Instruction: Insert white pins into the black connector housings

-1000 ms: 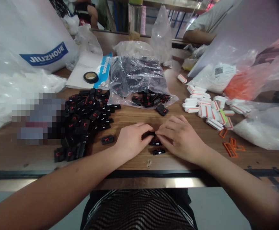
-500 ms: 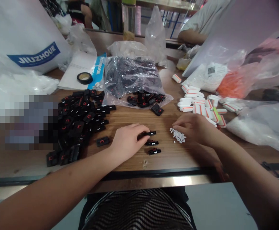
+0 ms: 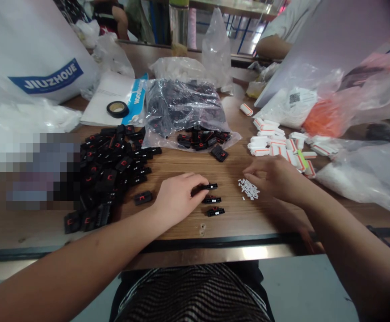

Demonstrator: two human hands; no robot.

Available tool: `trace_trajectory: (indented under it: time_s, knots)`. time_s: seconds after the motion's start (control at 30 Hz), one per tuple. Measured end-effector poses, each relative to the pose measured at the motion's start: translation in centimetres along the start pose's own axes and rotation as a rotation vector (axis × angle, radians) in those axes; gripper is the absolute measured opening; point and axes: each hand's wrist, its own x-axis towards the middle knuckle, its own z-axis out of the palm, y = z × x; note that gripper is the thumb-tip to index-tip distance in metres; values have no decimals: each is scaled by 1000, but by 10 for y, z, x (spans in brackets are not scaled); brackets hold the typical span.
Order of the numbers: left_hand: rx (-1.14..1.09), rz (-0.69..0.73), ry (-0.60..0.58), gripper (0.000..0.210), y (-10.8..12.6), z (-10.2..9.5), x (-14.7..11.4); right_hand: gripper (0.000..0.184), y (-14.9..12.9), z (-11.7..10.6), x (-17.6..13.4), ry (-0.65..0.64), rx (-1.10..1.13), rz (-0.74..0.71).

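My left hand [image 3: 180, 195] is closed, thumb and fingers pinching the end of a black connector housing [image 3: 212, 186] that has a white dot on its side. Just nearer to me lie two similar housings [image 3: 214, 200] in a row, each with white plugs in its face. My right hand [image 3: 275, 178] hovers at the far right edge of a small heap of white plugs [image 3: 249, 190], thumb and forefinger brought together; whether a plug is between them cannot be made out. Left of my left hand lies a single black housing [image 3: 143, 197] with a red clip.
A large pile of black housings [image 3: 109, 165] covers the left. Behind are a clear bag of housings [image 3: 184, 105], black tape [image 3: 117, 109] on a booklet [image 3: 104, 96], and white orange-striped parts [image 3: 275, 141] at right. Plastic bags [image 3: 369, 174] line the sides. A person's arm [image 3: 273, 46] shows across the table.
My right hand has shifted slightly up and right at the heap of plugs. The left hand keeps its hold on the black housing in the same place.
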Motion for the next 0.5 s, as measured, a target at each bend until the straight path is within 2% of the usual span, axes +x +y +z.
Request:
trace_trajectory:
  time_s: [0.1, 0.33, 0.5]
  knots:
    - [2, -2, 1, 13, 0, 0, 0, 17, -6, 1, -1, -25, -60, 46]
    - [-9, -2, -1, 13, 0, -1, 0, 21, -18, 6, 2, -37, -235, -36]
    - [-14, 1, 2, 12, 0, 0, 0, 19, -10, 8, 0, -18, -71, -53]
